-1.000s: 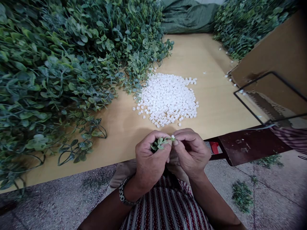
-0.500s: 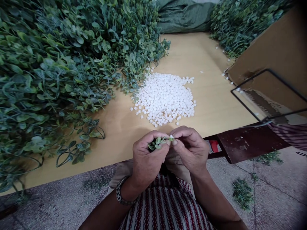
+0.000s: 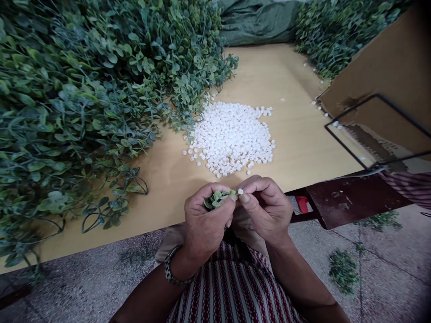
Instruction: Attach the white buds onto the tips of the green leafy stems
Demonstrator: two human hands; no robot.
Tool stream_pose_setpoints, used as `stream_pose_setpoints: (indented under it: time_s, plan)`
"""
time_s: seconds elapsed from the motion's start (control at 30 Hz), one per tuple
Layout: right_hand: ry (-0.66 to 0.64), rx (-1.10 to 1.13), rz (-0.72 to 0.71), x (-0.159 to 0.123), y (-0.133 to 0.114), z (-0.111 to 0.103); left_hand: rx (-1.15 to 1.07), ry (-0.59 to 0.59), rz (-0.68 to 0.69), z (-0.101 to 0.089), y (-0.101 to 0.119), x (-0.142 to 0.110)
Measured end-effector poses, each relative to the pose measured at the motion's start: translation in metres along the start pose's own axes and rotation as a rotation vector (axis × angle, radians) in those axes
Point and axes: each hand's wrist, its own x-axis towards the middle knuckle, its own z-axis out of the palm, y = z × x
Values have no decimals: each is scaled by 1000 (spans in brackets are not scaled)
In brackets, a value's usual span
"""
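Note:
My left hand (image 3: 208,220) is closed round a green artificial leaf sprig (image 3: 218,197), whose leaves poke out between thumb and fingers. Close beside it, my right hand (image 3: 267,208) pinches a tiny white bead-like flower piece (image 3: 240,191) between thumb and forefinger. The white piece sits just right of the sprig's tip; whether they touch is too small to tell. Just beyond both hands, a pile of small white pieces (image 3: 232,134) like it lies on the tan table (image 3: 296,143).
A large heap of artificial greenery (image 3: 84,89) covers the table's left side. More foliage (image 3: 336,36) stands at the back right, near a cardboard sheet (image 3: 387,76) and a black wire frame (image 3: 350,148). A dark red stool (image 3: 353,199) is below the right edge. Loose sprigs (image 3: 343,271) lie on the floor.
My hands have drawn slightly apart, the left one shifting a little left with the sprig. The white piece now shows more clearly at my right fingertips.

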Motion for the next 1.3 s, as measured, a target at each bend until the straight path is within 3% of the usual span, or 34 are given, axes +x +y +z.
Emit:
stream_pose_setpoints:
  time_s: [0.37,1.3]
  plan:
    - [18,108,108,1,-4,3,78,27,32,3,1,0]
    - [8,97,63,-1,-1,2,199,8,138,0,-4,1]
